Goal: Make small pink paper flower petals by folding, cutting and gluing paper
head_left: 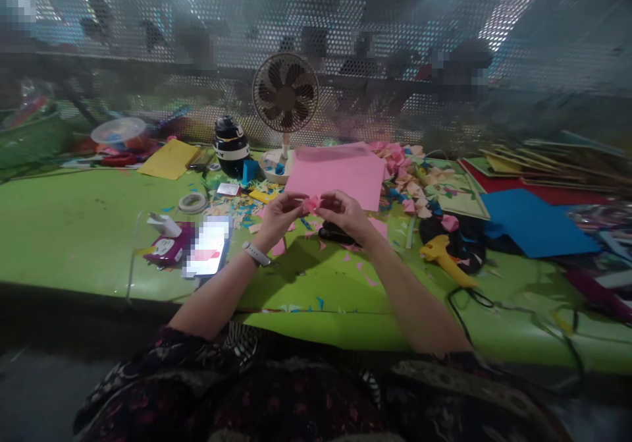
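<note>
Between my two hands, a small pink paper flower (311,204) is held up over the green table. My left hand (280,218) pinches its left side with thumb and fingertips. On the other side my right hand (345,215) grips it the same way. Just behind the hands lies a large sheet of pink paper (336,172). Under my right hand is a black tool (336,234), partly hidden, whose kind I cannot make out. Small pink scraps (360,267) are scattered below the hands.
A phone (210,248) with a lit screen lies left, near a tape roll (192,202). At the back stand a black jar (231,149) and a fan (286,93). Rightward are folded paper pieces (395,159), a yellow glue gun (447,261) with its cord, and blue paper (536,221).
</note>
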Available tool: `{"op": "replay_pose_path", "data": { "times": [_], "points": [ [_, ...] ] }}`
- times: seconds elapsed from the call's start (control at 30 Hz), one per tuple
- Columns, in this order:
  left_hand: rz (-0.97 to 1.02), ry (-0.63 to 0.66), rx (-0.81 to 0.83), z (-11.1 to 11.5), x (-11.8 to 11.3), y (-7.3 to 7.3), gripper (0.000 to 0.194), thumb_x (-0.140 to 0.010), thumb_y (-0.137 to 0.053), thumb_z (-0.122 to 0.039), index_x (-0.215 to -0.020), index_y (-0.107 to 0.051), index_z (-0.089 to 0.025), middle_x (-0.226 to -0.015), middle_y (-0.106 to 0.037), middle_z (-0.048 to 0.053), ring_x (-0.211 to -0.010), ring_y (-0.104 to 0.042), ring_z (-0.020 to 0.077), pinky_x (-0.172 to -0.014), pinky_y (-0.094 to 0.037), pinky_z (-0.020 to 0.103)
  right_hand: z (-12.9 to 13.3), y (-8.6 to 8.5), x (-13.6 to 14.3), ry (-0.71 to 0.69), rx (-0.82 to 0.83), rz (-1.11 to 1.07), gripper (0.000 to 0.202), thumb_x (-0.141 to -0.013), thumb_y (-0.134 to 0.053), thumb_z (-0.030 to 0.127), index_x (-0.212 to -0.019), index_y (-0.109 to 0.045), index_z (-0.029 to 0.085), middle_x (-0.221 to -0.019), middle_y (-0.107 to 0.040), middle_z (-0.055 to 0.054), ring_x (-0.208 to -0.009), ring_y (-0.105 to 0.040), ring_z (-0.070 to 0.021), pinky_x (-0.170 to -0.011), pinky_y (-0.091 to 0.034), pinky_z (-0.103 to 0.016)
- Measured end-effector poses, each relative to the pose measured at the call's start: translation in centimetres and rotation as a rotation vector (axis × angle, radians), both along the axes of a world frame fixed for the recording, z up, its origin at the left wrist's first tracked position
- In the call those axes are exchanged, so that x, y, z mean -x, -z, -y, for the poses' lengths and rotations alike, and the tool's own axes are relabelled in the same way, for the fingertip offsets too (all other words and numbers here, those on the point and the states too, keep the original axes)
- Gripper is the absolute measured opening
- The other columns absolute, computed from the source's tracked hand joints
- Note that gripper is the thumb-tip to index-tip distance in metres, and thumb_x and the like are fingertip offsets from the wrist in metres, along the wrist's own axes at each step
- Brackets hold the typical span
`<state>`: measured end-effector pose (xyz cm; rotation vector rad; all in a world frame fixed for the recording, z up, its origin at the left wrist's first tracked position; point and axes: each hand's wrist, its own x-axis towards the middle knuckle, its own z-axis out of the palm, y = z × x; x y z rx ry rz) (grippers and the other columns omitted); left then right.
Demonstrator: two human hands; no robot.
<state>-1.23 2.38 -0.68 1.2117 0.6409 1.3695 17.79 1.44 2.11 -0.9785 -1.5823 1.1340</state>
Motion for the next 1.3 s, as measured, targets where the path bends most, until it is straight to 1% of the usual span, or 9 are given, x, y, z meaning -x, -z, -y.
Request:
{"op": "replay_pose_path", "data": {
  "times": [0.2,0.43,0.6,0.77,0.87,0.93,1.03,1.17,1.3],
  "points": [
    [-0.099,-0.011,-0.124,-0.5,0.4,0.2,0.036,-0.069,-0.085,-0.027,-0.100,-0.071,-0.017,-0.087,-0.077,0.004,-0.080,-0.073,0.0143,-0.078,-0.059,0.027,-0.2,0.1,0.1,-0.032,-0.054,-0.007,0.046,-0.070,-0.081,0.050,-0.103,-0.066,0.022,-0.103,-0.071,-0.007,-0.094,-0.067,-0.0209,-0.089,-0.054,-0.040],
    [-0.236,-0.020,-0.211,-0.2,0.7,0.2,0.030,-0.075,-0.078,-0.022,-0.104,-0.072,-0.017,-0.089,-0.077,0.006,-0.085,-0.073,0.0155,-0.080,-0.058,0.026,-0.2,0.0,0.1,0.033,-0.083,0.038,0.045,-0.068,-0.082,0.057,-0.089,-0.067,0.020,-0.088,-0.070,-0.004,-0.078,-0.064,-0.0167,-0.074,-0.052,-0.032],
    [-0.332,-0.087,-0.275,0.3,0.7,-0.3,0.033,-0.075,-0.076,-0.019,-0.107,-0.073,-0.019,-0.085,-0.077,0.004,-0.082,-0.073,0.0157,-0.077,-0.057,0.025,-0.1,-0.1,0.3,0.022,-0.059,-0.030,0.047,-0.067,-0.082,0.058,-0.093,-0.069,0.021,-0.089,-0.071,-0.003,-0.081,-0.064,-0.0164,-0.074,-0.053,-0.030],
    [-0.369,-0.097,-0.359,0.6,0.6,-0.6,0.031,-0.079,-0.073,-0.020,-0.110,-0.071,-0.019,-0.086,-0.077,0.004,-0.079,-0.073,0.0151,-0.077,-0.058,0.027,0.2,-0.4,0.3,0.008,-0.017,-0.049,0.043,-0.068,-0.082,0.052,-0.093,-0.068,0.020,-0.088,-0.071,-0.003,-0.079,-0.064,-0.0151,-0.073,-0.053,-0.029],
    [-0.290,-0.078,-0.324,0.7,0.6,-0.7,0.037,-0.080,-0.073,-0.023,-0.116,-0.067,-0.017,-0.092,-0.078,0.007,-0.083,-0.074,0.0165,-0.081,-0.059,0.029,0.4,-0.7,0.0,0.016,-0.009,-0.063,0.031,-0.073,-0.077,0.041,-0.094,-0.069,0.020,-0.085,-0.070,-0.002,-0.076,-0.063,-0.0144,-0.070,-0.051,-0.028],
    [-0.275,-0.069,-0.311,0.7,0.6,-0.7,0.039,-0.080,-0.074,-0.024,-0.118,-0.066,-0.016,-0.096,-0.078,0.008,-0.085,-0.075,0.0172,-0.082,-0.059,0.030,0.5,-0.9,-0.1,0.022,0.000,-0.072,0.026,-0.071,-0.074,0.032,-0.094,-0.069,0.019,-0.086,-0.070,-0.001,-0.077,-0.063,-0.0145,-0.070,-0.051,-0.028],
    [-0.325,-0.097,-0.325,0.7,0.6,-0.7,0.038,-0.079,-0.074,-0.022,-0.116,-0.067,-0.016,-0.097,-0.078,0.008,-0.084,-0.074,0.0167,-0.082,-0.059,0.029,0.4,-0.8,0.1,0.026,-0.008,-0.065,0.026,-0.067,-0.069,0.025,-0.093,-0.069,0.019,-0.087,-0.070,-0.001,-0.080,-0.064,-0.0154,-0.074,-0.052,-0.029],
    [-0.367,-0.147,-0.290,0.6,0.5,-0.7,0.038,-0.078,-0.074,-0.023,-0.115,-0.069,-0.018,-0.091,-0.077,0.006,-0.078,-0.072,0.0149,-0.075,-0.057,0.026,0.4,-0.4,0.6,0.047,-0.033,-0.002,0.020,-0.070,-0.070,0.029,-0.088,-0.069,0.019,-0.084,-0.070,-0.002,-0.078,-0.063,-0.0155,-0.076,-0.052,-0.030],
    [-0.389,-0.166,-0.257,0.3,0.4,-0.6,0.018,-0.076,-0.076,-0.028,-0.091,-0.078,-0.018,-0.083,-0.076,0.006,-0.072,-0.069,0.0170,-0.067,-0.054,0.027,0.4,0.0,0.9,0.085,-0.060,0.010,0.021,-0.072,-0.072,0.036,-0.083,-0.067,0.019,-0.080,-0.070,-0.002,-0.073,-0.062,-0.0151,-0.072,-0.051,-0.030]
  ]
}}
